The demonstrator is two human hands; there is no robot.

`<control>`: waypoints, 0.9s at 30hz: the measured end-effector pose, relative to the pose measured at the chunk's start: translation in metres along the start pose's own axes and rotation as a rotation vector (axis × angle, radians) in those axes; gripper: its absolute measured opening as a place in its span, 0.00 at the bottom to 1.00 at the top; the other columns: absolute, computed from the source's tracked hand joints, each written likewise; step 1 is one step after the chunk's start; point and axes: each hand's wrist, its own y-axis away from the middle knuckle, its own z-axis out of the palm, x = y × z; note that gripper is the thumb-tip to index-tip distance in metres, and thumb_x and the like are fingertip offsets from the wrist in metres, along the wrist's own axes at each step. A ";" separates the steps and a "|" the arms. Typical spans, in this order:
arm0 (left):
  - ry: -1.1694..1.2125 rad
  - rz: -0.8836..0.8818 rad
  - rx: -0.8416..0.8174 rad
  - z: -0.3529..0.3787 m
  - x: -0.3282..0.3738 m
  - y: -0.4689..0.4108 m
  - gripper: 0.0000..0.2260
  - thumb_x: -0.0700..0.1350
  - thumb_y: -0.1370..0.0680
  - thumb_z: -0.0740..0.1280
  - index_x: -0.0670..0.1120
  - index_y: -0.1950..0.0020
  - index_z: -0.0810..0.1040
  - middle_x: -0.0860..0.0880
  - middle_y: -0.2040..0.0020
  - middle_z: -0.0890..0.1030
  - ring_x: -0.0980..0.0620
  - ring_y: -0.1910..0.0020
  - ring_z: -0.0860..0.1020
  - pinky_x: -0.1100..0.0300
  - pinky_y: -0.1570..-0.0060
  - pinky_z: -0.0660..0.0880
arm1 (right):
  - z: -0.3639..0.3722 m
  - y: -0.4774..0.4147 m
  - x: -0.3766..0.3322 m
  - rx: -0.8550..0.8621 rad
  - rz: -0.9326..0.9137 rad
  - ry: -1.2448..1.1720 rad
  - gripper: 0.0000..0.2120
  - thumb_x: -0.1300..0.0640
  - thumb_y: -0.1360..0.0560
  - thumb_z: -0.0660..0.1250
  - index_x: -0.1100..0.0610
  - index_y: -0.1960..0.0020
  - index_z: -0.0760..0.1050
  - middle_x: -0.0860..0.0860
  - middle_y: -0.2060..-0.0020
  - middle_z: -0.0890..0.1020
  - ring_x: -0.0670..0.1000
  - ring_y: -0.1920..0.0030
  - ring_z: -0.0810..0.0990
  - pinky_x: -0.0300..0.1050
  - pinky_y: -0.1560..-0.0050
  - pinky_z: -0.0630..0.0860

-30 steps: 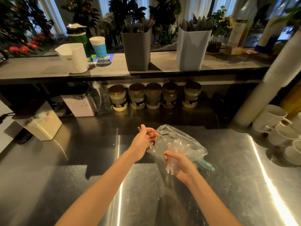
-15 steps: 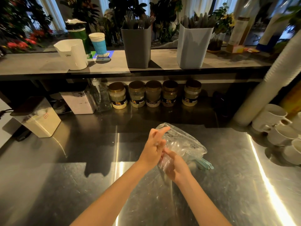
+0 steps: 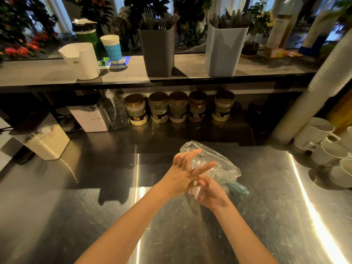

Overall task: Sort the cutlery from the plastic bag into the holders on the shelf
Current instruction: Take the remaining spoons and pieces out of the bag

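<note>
A clear plastic bag [image 3: 221, 164] with clear plastic cutlery inside lies on the steel counter [image 3: 95, 206]. Teal handles [image 3: 239, 188] stick out from under its near end. My right hand [image 3: 213, 196] grips the bag's near end, bunched around a bundle of clear cutlery. My left hand [image 3: 183, 173] crosses over the right one, its fingers straight and laid against the bag. On the shelf [image 3: 190, 63] stand a dark grey holder [image 3: 158, 54] full of forks, a pale blue holder [image 3: 224, 52] full of knives, and a white holder [image 3: 82, 61] at the left.
Several jars [image 3: 178, 107] line the back of the counter under the shelf. A white box [image 3: 45, 141] sits at the left. White mugs [image 3: 323, 141] and a tall stack of cups [image 3: 314, 88] crowd the right side. A blue cup [image 3: 112, 47] stands beside the white holder.
My left hand came in from the left of the bag and now lies across my right hand on the bag. The right hand shifted a little toward the bag's near end.
</note>
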 end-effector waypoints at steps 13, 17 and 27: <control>0.174 -0.250 -0.662 -0.018 0.001 -0.002 0.29 0.58 0.19 0.53 0.65 0.33 0.30 0.55 0.24 0.36 0.51 0.25 0.38 0.53 0.29 0.36 | -0.007 -0.010 -0.010 0.138 0.029 -0.103 0.24 0.55 0.30 0.73 0.58 0.36 0.75 0.59 0.39 0.77 0.59 0.46 0.81 0.53 0.54 0.82; 0.341 -0.318 -0.673 -0.024 0.004 -0.009 0.30 0.55 0.18 0.56 0.64 0.28 0.35 0.58 0.23 0.40 0.53 0.25 0.42 0.51 0.27 0.41 | -0.004 -0.011 -0.010 0.045 0.042 -0.174 0.29 0.57 0.34 0.75 0.59 0.34 0.73 0.60 0.38 0.78 0.59 0.45 0.81 0.54 0.52 0.81; 0.896 -0.477 -0.800 -0.032 -0.008 -0.015 0.38 0.44 0.23 0.66 0.64 0.25 0.43 0.63 0.24 0.39 0.62 0.26 0.46 0.66 0.32 0.54 | 0.000 -0.017 -0.009 0.001 -0.034 -0.272 0.29 0.59 0.34 0.76 0.60 0.34 0.73 0.59 0.51 0.83 0.56 0.57 0.85 0.49 0.66 0.82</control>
